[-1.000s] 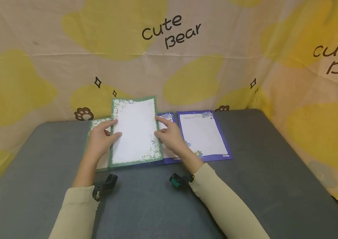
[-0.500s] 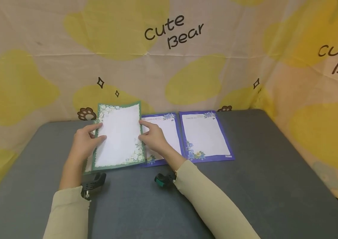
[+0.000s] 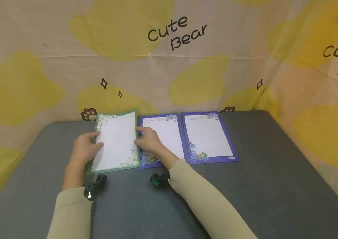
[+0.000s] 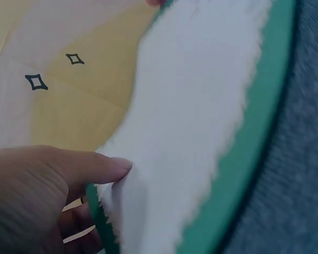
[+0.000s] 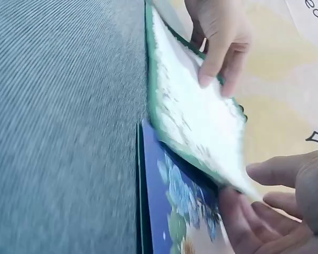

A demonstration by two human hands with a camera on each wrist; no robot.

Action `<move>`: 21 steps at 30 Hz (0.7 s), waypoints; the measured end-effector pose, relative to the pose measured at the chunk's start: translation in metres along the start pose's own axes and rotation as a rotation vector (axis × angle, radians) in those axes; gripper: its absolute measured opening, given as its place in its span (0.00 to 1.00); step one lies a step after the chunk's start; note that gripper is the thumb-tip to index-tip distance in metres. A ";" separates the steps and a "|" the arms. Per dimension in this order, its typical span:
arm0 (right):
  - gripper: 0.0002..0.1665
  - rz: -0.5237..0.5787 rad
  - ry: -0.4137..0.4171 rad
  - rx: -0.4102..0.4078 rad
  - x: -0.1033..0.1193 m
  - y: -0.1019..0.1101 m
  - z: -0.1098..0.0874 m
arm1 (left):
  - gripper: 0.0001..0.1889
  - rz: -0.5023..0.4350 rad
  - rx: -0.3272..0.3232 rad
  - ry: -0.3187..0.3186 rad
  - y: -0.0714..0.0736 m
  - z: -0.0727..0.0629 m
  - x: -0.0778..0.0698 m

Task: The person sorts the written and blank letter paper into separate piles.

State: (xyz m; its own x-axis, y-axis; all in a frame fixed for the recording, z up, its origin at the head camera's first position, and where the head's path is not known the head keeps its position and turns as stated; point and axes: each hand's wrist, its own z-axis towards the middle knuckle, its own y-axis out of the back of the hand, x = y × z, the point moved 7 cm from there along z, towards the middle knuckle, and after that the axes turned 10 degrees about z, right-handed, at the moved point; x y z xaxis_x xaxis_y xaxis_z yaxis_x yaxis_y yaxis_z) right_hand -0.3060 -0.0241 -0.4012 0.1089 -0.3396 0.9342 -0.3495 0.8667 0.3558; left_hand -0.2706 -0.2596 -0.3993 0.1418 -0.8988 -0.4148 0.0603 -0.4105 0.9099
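Left hand (image 3: 82,148) and right hand (image 3: 150,141) pinch the green-bordered sheet (image 3: 117,141) by its long edges. It's left of the middle purple sheet (image 3: 169,136).

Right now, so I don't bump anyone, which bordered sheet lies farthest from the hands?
The rightmost purple-bordered sheet; the middle sheet is partly behind the right hand, which with the left hand holds the green-bordered sheet.
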 end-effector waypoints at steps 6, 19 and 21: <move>0.24 -0.135 0.112 -0.004 -0.001 0.024 -0.016 | 0.31 0.035 0.033 0.016 -0.010 0.002 0.006; 0.24 -0.328 0.139 -0.034 -0.029 0.102 -0.062 | 0.44 0.115 0.076 -0.043 -0.015 0.000 -0.007; 0.25 -0.342 0.154 -0.082 -0.037 0.113 -0.064 | 0.51 0.137 0.127 -0.072 -0.021 -0.002 -0.016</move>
State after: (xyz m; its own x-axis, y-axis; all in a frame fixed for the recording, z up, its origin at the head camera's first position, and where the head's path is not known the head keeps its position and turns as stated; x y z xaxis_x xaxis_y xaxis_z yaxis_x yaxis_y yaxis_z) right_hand -0.2901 0.1099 -0.3944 0.3469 -0.5611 0.7516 -0.1938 0.7411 0.6428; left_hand -0.2726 -0.2367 -0.4115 0.0685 -0.9545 -0.2902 -0.0803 -0.2952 0.9521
